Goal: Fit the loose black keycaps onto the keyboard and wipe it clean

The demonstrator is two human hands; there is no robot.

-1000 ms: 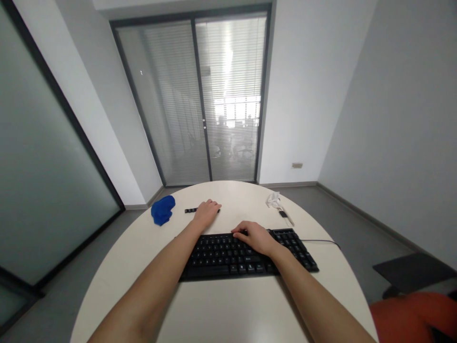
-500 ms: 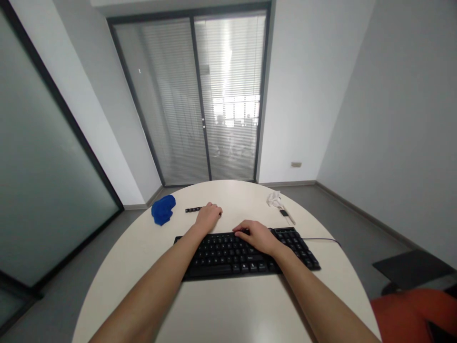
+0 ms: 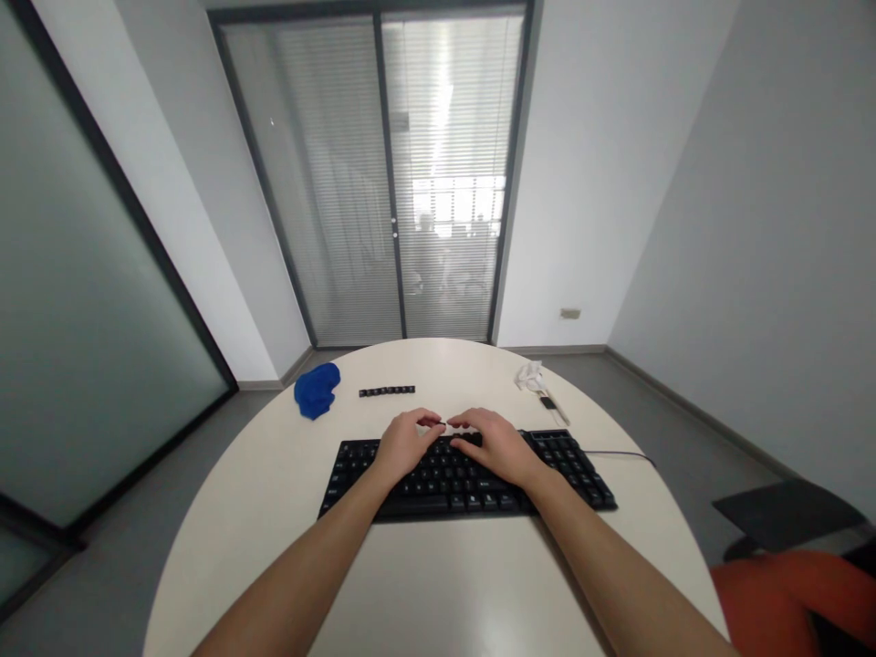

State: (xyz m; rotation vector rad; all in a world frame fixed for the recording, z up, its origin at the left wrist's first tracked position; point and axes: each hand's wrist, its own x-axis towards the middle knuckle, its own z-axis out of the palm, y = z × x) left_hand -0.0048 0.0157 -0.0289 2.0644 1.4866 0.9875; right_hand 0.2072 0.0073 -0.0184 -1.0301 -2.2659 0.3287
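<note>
A black keyboard (image 3: 428,505) lies across the middle of the round table. My left hand (image 3: 402,447) is over its upper edge, fingers pinched on a small dark piece, seemingly a keycap (image 3: 441,424). Close by on the right, my right hand (image 3: 498,447) rests over the top keys. Its thumb and forefinger are apart, and nothing shows between them. The fingertips of both hands nearly meet. Beyond the keyboard, several black keycaps (image 3: 387,391) stand in a short row. The keys under my palms are hidden.
A crumpled blue cloth (image 3: 317,391) lies at the table's far left. At the far right are a white bundle (image 3: 529,375) and a thin tool with a black part (image 3: 547,402). The keyboard cable (image 3: 620,453) runs off the right edge, near an orange chair (image 3: 787,602).
My left hand has come back from beside the keycap row to the keyboard's top edge, next to my right hand. The whole row now shows. My right hand has stayed nearly in place.
</note>
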